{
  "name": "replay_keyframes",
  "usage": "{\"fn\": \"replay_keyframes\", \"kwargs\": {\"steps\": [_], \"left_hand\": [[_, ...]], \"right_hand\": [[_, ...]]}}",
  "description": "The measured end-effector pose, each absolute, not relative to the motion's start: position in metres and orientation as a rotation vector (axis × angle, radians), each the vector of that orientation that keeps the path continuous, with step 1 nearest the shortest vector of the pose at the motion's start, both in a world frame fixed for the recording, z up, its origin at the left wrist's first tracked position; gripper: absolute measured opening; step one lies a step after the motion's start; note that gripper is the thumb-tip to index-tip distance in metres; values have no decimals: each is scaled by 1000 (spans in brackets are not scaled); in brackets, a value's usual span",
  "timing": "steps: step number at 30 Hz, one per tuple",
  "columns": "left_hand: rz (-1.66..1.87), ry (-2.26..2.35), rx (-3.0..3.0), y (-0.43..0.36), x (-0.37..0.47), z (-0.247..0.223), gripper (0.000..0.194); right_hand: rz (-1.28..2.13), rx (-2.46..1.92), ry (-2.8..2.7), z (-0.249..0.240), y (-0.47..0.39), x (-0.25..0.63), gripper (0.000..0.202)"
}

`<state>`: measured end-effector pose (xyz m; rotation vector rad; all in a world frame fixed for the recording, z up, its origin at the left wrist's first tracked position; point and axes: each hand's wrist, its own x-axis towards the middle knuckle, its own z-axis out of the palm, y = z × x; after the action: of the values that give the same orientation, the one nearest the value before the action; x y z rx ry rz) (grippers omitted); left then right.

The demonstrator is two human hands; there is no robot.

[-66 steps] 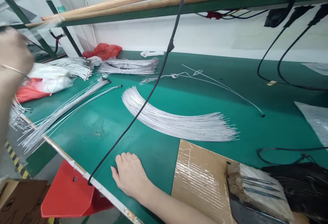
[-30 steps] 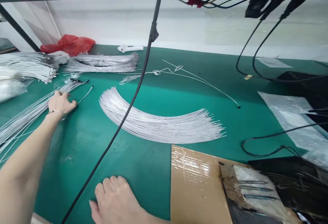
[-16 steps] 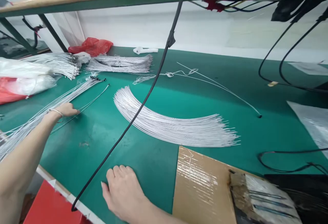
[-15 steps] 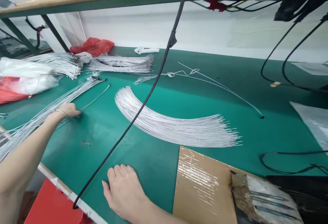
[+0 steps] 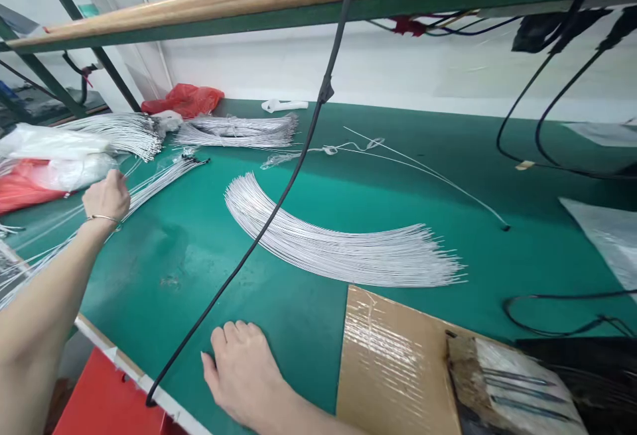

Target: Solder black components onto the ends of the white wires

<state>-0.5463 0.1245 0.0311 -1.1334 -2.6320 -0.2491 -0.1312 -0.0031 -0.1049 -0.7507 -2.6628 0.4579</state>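
Observation:
At the left, my left hand (image 5: 107, 196) is closed in a pinch on a thin white wire (image 5: 133, 168), raised over a bunch of long white wires (image 5: 166, 175) with dark tips. My right hand (image 5: 243, 369) rests on the green mat near the front edge, fingers curled under and thumb a little apart; nothing shows in it. Beyond it lies a wide, curved bundle of white wires (image 5: 328, 249), fanned at both ends. My left fingertips are partly hidden.
A black cable (image 5: 249, 249) hangs across the view down to the table edge. Cardboard (image 5: 388, 355) lies right of my right hand. More wire bundles (image 5: 239, 131), a red bag (image 5: 186, 99) and white plastic bags (image 5: 54, 146) are at the back left. A wooden-edged shelf (image 5: 199, 27) spans above.
My left hand has moved left and away from me, lifting up. The single wire that lay beside the bunch is gone from that spot. My right hand has stayed put.

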Motion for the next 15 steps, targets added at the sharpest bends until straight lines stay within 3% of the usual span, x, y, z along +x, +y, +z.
{"fn": "replay_keyframes", "kwargs": {"steps": [7,15], "left_hand": [[-334,-2697,-1440,133,-571,69,39],[-372,-2316,-1837,119,-560,47,46]], "right_hand": [[461,-735,-2658,-104,-2,-131,21],[383,-736,-2624,-109,-3,-134,26]]}}
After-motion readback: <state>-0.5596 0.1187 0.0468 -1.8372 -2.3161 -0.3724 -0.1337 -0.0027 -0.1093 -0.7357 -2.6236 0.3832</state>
